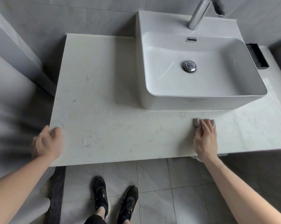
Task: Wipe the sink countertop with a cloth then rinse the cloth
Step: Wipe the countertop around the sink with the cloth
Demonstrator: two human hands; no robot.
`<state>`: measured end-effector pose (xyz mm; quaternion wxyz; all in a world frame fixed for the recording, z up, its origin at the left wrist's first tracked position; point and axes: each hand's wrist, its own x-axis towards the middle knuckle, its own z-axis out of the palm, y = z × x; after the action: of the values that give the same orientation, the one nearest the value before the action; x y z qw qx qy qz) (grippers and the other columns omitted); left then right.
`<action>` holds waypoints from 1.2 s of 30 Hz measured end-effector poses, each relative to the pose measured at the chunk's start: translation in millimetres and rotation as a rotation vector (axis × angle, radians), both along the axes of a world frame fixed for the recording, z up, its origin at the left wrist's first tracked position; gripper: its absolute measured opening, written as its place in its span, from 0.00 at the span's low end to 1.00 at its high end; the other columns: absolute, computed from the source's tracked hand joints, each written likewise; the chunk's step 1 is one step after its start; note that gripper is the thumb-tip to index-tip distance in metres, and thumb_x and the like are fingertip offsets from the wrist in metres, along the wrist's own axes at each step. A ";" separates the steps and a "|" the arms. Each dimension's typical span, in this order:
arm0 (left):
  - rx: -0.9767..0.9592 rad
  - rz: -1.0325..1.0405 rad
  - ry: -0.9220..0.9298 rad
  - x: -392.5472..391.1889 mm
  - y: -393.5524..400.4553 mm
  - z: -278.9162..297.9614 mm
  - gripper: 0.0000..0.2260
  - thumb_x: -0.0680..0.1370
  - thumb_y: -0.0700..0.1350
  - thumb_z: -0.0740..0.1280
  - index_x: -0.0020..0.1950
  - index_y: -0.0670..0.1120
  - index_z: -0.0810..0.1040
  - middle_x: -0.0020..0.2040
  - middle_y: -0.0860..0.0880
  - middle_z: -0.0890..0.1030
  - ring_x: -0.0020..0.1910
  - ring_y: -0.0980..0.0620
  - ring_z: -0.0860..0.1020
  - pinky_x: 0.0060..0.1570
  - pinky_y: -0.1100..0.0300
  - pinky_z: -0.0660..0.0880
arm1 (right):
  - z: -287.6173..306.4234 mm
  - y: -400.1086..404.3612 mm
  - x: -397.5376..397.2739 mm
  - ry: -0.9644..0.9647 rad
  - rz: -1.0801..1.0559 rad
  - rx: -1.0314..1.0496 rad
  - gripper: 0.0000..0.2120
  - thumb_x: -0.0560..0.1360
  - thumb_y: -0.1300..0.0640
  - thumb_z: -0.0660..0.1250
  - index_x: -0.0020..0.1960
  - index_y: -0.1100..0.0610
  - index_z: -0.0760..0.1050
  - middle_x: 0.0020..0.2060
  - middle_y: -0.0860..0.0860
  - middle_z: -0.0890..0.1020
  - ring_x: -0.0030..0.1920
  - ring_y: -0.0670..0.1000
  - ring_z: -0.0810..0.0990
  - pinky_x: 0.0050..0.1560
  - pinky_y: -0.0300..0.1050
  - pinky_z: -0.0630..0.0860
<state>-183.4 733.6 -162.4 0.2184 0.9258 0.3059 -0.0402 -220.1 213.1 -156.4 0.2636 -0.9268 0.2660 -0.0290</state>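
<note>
We are in the wiping part of the job. Our right hand point(205, 139) lies flat on the cloth point(197, 121), fingers spread and pressing it down on the countertop point(120, 126). The pale cloth pokes out past our fingertips, just in front of the sink point(201, 101). A small bit of it also seems to hang over the front edge by our wrist.

Our left hand point(47, 143) rests on the left front corner of the countertop. Its fingers curl loosely and hold nothing. It looks a little blurry.

How much is clean? We think that is hard to tell. The stone to the right of the cloth looks a bit shiny, maybe wet. The big part to the left looks dull, so it may still need wiping. We cannot be sure.

The rinsing is not done yet. No water comes from the tap point(199, 13), and the inside of the sink looks dry. After wiping, the cloth must go up into the sink, under the tap.
</note>
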 end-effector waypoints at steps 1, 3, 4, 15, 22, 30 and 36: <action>0.001 -0.002 -0.001 -0.1 -0.1 -0.1 0.17 0.76 0.56 0.50 0.45 0.44 0.69 0.52 0.30 0.78 0.54 0.27 0.74 0.51 0.42 0.69 | -4.8 -2.5 2.1 0.056 -0.024 -0.033 0.24 0.85 0.56 0.58 0.81 0.55 0.64 0.83 0.54 0.59 0.83 0.59 0.51 0.82 0.58 0.50; 0.002 0.001 -0.003 0.0 -0.6 -0.2 0.18 0.76 0.56 0.50 0.45 0.44 0.69 0.53 0.29 0.78 0.54 0.27 0.74 0.52 0.42 0.69 | -12.0 12.5 3.2 0.094 -0.031 -0.103 0.29 0.84 0.52 0.59 0.83 0.55 0.57 0.84 0.55 0.55 0.83 0.60 0.49 0.82 0.62 0.49; 0.000 0.007 -0.004 0.1 -1.0 0.1 0.18 0.76 0.57 0.50 0.45 0.44 0.69 0.53 0.29 0.78 0.54 0.28 0.74 0.53 0.41 0.69 | -14.7 27.6 3.3 0.081 -0.008 -0.127 0.31 0.84 0.51 0.59 0.83 0.55 0.54 0.84 0.55 0.53 0.84 0.59 0.47 0.82 0.62 0.48; -0.030 0.054 0.005 -0.7 -4.1 4.6 0.18 0.75 0.56 0.50 0.45 0.43 0.68 0.55 0.29 0.77 0.57 0.28 0.72 0.57 0.40 0.69 | -10.1 266.9 -25.4 -0.065 0.814 0.073 0.39 0.72 0.61 0.61 0.83 0.54 0.57 0.84 0.53 0.55 0.84 0.56 0.44 0.83 0.56 0.45; -0.031 0.041 -0.012 -0.2 -3.3 3.8 0.17 0.75 0.57 0.50 0.43 0.44 0.67 0.51 0.29 0.78 0.54 0.28 0.73 0.55 0.41 0.69 | -1.7 254.2 -22.6 -0.113 0.761 0.393 0.37 0.71 0.70 0.59 0.79 0.57 0.67 0.81 0.50 0.64 0.83 0.46 0.54 0.83 0.49 0.50; -0.013 0.042 0.013 0.6 -1.7 1.5 0.21 0.74 0.58 0.50 0.50 0.42 0.72 0.55 0.30 0.78 0.58 0.28 0.73 0.56 0.40 0.70 | 11.6 47.3 18.8 -0.264 0.104 0.147 0.22 0.82 0.70 0.58 0.73 0.57 0.75 0.76 0.50 0.72 0.80 0.47 0.63 0.79 0.52 0.65; 0.011 0.032 0.012 1.0 -4.1 3.2 0.25 0.74 0.57 0.49 0.56 0.40 0.73 0.59 0.28 0.78 0.59 0.28 0.73 0.57 0.41 0.69 | 14.9 -18.6 36.9 -0.031 0.193 -0.114 0.16 0.83 0.65 0.54 0.65 0.62 0.76 0.66 0.58 0.75 0.69 0.57 0.63 0.81 0.61 0.53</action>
<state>-182.4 729.6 -159.2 0.2121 0.9218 0.3220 -0.0404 -183.2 194.5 -141.5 0.2163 -0.9610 0.1691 -0.0328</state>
